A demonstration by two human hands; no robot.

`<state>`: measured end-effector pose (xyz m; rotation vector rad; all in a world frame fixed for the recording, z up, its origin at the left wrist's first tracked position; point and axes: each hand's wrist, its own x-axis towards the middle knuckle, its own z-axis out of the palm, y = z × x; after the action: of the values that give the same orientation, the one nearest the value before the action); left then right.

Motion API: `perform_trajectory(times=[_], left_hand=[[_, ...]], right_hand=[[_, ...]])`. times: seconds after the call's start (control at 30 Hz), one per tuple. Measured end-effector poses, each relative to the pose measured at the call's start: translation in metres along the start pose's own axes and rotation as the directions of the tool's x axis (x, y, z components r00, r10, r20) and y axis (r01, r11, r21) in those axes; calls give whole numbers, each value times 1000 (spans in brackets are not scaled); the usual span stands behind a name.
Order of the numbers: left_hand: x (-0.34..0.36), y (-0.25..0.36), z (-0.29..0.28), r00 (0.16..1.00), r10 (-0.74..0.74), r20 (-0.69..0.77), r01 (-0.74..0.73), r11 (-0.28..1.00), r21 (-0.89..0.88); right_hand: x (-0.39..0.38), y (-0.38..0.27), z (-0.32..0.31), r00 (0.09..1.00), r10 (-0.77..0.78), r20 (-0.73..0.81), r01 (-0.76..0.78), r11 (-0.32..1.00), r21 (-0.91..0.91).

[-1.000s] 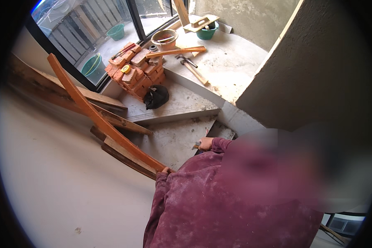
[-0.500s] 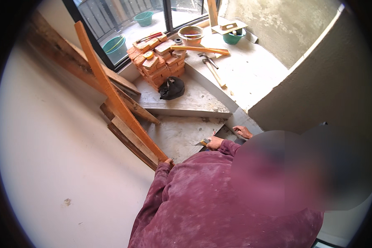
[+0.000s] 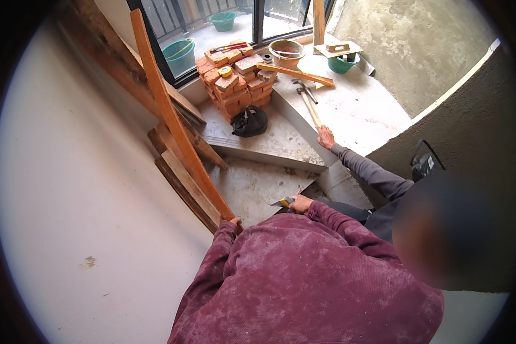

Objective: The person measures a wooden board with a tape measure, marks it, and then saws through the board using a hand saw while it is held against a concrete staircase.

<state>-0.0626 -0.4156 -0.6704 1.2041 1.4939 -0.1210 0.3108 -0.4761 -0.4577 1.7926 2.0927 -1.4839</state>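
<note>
My left hand (image 3: pixel 235 222) is closed round the lower end of a long orange-brown wooden board (image 3: pixel 175 123). The board leans up along the white wall at the left; it looks bowed in this view. In my right hand (image 3: pixel 300 204), over the pale concrete step, is a small hand tool (image 3: pixel 284 202) with a yellow and dark body and a flat grey end. Its exact kind cannot be made out. A thin reddish tip shows above that hand. At my right a co-worker's hand (image 3: pixel 325 137) is at the handle end of a wooden-handled hammer (image 3: pixel 309 109) on the upper ledge.
A second hammer (image 3: pixel 307 90) lies beside the first. A brick stack (image 3: pixel 238 86) carries a yellow tape measure (image 3: pixel 225 71); a black bag (image 3: pixel 250 121) sits before it. Other planks (image 3: pixel 183 192) lean left. Beyond are a mortar bucket (image 3: pixel 286 50) and a green bucket (image 3: pixel 342 64).
The co-worker's hand has moved from near my right hand up to the hammer handle. My hands keep their holds. The view has shifted slightly.
</note>
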Motion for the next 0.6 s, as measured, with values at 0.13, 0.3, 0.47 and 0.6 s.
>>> perform_trajectory(times=[0.13, 0.3, 0.47, 0.6], left_hand=[[11, -16, -28, 974, -222, 53, 228, 940, -255], [-25, 26, -14, 977, -209, 36, 210, 937, -278], [-57, 50, -16, 967, -252, -47, 235, 944, -234], [-76, 56, -31, 965, -252, -77, 227, 943, -244]], right_hand=[[23, -10, 3, 959, -282, 21, 274, 910, -309], [15, 12, 2, 963, -265, 44, 265, 909, -321], [13, 16, 8, 972, -236, 16, 231, 932, -278], [20, 10, 10, 988, -154, 11, 154, 984, -87]])
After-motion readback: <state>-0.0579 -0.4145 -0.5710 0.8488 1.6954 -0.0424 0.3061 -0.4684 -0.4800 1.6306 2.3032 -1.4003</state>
